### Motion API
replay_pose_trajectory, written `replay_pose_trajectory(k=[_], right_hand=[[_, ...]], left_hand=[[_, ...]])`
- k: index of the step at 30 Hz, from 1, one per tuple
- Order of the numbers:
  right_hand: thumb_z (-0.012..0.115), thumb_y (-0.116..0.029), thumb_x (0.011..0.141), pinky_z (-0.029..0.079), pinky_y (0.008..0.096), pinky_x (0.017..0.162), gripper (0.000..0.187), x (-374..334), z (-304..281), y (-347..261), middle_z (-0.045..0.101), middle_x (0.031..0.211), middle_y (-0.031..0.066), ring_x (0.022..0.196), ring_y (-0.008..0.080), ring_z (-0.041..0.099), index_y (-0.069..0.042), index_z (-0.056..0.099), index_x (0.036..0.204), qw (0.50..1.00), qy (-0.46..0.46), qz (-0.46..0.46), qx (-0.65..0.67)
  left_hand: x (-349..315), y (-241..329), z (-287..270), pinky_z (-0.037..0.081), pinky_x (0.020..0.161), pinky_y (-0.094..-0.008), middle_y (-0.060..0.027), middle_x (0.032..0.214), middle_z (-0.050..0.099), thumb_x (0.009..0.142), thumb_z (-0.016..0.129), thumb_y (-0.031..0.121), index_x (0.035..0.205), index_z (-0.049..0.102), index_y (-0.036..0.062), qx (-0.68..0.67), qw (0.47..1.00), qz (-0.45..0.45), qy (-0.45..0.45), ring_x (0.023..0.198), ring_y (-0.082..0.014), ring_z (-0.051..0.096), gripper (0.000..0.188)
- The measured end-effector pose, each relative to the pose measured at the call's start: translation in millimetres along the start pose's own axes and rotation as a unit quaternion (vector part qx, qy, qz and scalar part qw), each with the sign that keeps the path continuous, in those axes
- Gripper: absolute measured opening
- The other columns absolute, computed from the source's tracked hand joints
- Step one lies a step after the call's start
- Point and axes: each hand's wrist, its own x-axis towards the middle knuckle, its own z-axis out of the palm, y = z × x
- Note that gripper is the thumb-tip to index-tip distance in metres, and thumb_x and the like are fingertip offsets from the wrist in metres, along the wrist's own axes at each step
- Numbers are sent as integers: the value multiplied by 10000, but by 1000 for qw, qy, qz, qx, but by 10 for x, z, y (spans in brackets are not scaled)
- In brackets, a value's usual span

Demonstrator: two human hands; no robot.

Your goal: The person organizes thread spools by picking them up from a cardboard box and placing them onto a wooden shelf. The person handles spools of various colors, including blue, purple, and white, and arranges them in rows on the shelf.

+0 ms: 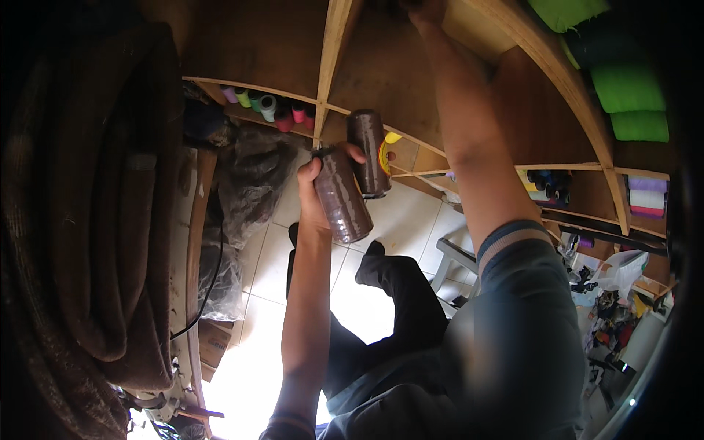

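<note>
Two brown thread cones in shiny clear wrap are gripped together in my left hand point(311, 194), below the shelf edge. The nearer thread cone point(343, 202) leans against my palm, with the thumb along its side. Just beyond it is the other thread cone point(365, 139), with a finger between the two and a yellow label at its right side. My right arm stretches up into a wooden compartment. The right hand point(424, 13) shows only in part at the dark top edge; its fingers are hidden.
Wooden shelving point(334, 55) with dividers curves overhead. Small coloured thread spools point(268, 108) stand in a left compartment; bright green bundles point(631, 92) sit at upper right. Brown fabric point(88, 205) hangs at left. A grey stool point(447, 260) and a cluttered heap point(612, 315) are at right.
</note>
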Motion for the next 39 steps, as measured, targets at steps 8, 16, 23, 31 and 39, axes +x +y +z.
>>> replay_pose_trajectory(k=[8, 16, 23, 31, 39], right_hand=[[612, 55, 817, 520, 342, 624, 323, 48, 66, 103, 583, 908, 98, 784, 214, 584, -8, 525, 1122, 993, -31, 3, 113], [684, -198, 805, 498, 293, 689, 419, -1214, -397, -729, 604, 986, 65, 855, 158, 590, -41, 527, 1160, 926, -132, 116, 334], [735, -372, 799, 488, 266, 734, 525, -2699, -1294, -1565, 620, 1014, 75, 872, 132, 589, -51, 553, 1172, 847, -492, 179, 91], [842, -220, 686, 499, 299, 781, 676, -2443, -1414, -1274, 628, 1003, 88, 900, 176, 602, -27, 502, 1238, 953, -226, 136, 150], [738, 31, 744, 488, 293, 585, 348, -1251, -1057, -451, 594, 811, 25, 709, 137, 577, -35, 560, 1037, 997, 7, 15, 76]], left_hand=[[-95, -92, -88, 499, 811, -397, -243, 1109, 555, 690, 593, 619, 969, 564, -30, -23, 1000, -21, -3, 978, -340, 594, 706], [-19, -52, 13, 478, 837, -389, -228, 1051, 560, 741, 575, 568, 995, 541, -22, -10, 1000, -2, 8, 968, -320, 589, 644], [208, -48, 33, 484, 627, -280, -80, 860, 528, 762, 583, 529, 978, 515, 56, 16, 999, -31, -12, 716, -168, 558, 524], [351, -226, -36, 315, 1039, -579, -214, 1377, 413, 784, 590, 479, 965, 584, 45, -38, 998, -32, -29, 1287, -390, 389, 471], [327, -434, 14, 354, 1015, -592, -202, 1395, 421, 776, 629, 476, 1051, 588, 111, -19, 997, -56, -42, 1262, -418, 419, 460]])
